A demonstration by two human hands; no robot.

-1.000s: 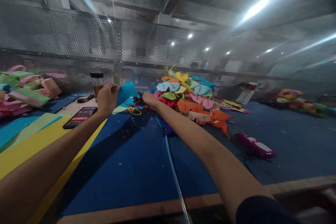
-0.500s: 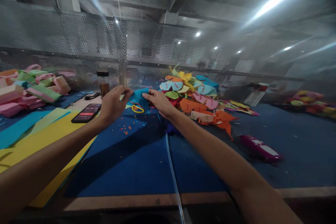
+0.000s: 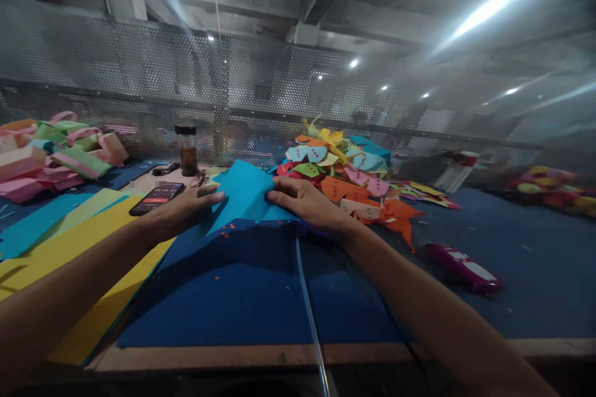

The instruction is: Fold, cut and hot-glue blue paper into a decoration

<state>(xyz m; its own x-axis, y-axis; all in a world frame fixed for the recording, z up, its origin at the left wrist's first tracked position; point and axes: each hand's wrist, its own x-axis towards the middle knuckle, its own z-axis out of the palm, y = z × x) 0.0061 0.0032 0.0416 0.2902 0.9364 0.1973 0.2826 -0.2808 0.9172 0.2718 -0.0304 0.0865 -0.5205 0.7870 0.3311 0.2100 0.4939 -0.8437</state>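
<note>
A bright blue sheet of paper [image 3: 244, 192] with creases is spread between my two hands, its top edge raised to a point. My right hand [image 3: 305, 201] pinches its right side between thumb and fingers. At the left edge, my left hand [image 3: 189, 205] is closed with thumb and fingers on the paper. Small orange paper bits [image 3: 226, 234] lie on the blue table mat [image 3: 246, 304] just in front of the sheet. The scissors seen earlier are hidden, apparently by the sheet.
A heap of cut-paper shapes [image 3: 349, 183] stands behind my right hand. Leftward are a phone [image 3: 156, 198], yellow sheets [image 3: 102, 254], a jar [image 3: 187, 152] and folded paper pieces [image 3: 56, 161]. A purple object [image 3: 465, 268] lies at right. A clear tube [image 3: 307, 304] crosses the front edge.
The folded blue paper has been opened out into a wider sheet and now covers the scissors. Both hands have come lower and nearer, and my left hand has closed on the paper's edge.
</note>
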